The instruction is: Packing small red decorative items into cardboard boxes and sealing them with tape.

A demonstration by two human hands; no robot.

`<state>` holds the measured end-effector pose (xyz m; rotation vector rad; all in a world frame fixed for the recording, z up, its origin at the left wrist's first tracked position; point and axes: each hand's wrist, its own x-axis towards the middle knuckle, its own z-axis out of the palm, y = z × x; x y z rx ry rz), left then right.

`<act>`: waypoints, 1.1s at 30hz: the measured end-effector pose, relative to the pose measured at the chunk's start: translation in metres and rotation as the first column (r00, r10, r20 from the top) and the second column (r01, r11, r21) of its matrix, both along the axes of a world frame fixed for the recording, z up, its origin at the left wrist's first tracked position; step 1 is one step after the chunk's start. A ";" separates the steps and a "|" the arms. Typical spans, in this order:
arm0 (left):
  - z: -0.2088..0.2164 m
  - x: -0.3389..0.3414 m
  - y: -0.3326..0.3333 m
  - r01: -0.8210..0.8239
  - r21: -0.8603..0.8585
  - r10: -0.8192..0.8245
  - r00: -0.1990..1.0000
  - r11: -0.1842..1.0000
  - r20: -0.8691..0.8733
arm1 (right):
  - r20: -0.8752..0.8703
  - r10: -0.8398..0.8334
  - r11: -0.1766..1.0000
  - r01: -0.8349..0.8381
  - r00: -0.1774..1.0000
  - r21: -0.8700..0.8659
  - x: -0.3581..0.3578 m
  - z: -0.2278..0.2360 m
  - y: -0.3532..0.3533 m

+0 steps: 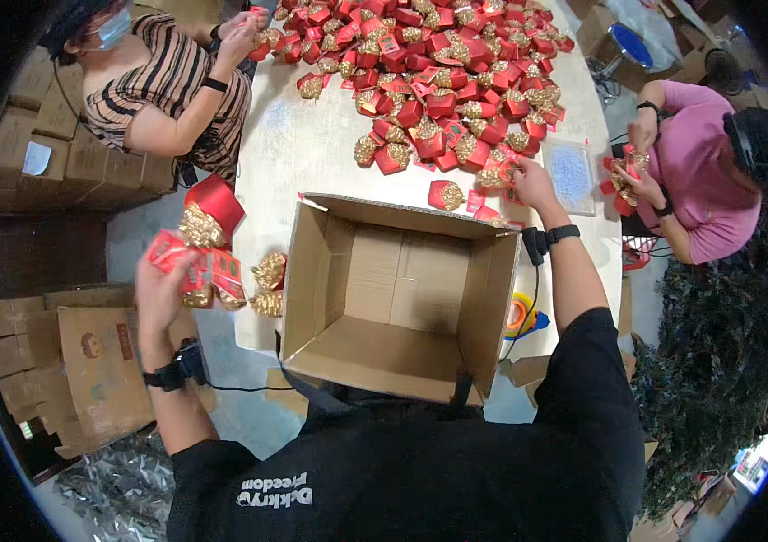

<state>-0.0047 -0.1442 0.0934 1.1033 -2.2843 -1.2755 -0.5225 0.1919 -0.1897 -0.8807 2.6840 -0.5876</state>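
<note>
Left of the box, my left hand [160, 287] is closed on a cluster of several red-and-gold ornaments [212, 212]. They have boxy red parts and crinkled gold parts, and hang beyond the table's left edge. My right hand [535, 187] reaches past the box's far right corner, its fingers closed on another red-and-gold ornament [496, 173] at the near edge of a large pile [438, 77]. An open cardboard box [402, 366] stands between my arms, its visible inside bare. Two gold-topped pieces [268, 285] lie against its left wall.
A co-worker in a striped top [190, 99] stands at the far left; another in pink [704, 167] handles ornaments at the right. A shallow tray [571, 178] and a tape roll [519, 312] lie right of the box. Cartons [95, 361] and dark foliage [709, 361] flank the table.
</note>
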 end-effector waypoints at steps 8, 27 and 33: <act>0.107 0.022 0.054 0.038 -0.235 -0.177 0.773 0.971 -0.610 | -0.107 -0.021 0.927 -0.020 0.994 -0.374 0.036 0.153 0.025; -0.053 -0.050 0.137 0.577 -0.312 -0.610 0.792 0.755 -0.012 | 0.146 -0.246 0.609 0.270 0.958 -0.746 0.292 0.167 0.068; -0.073 -0.051 0.136 0.522 -0.280 -0.557 0.829 0.805 -0.057 | -0.098 -0.253 0.791 0.148 0.962 -0.594 0.327 0.170 0.055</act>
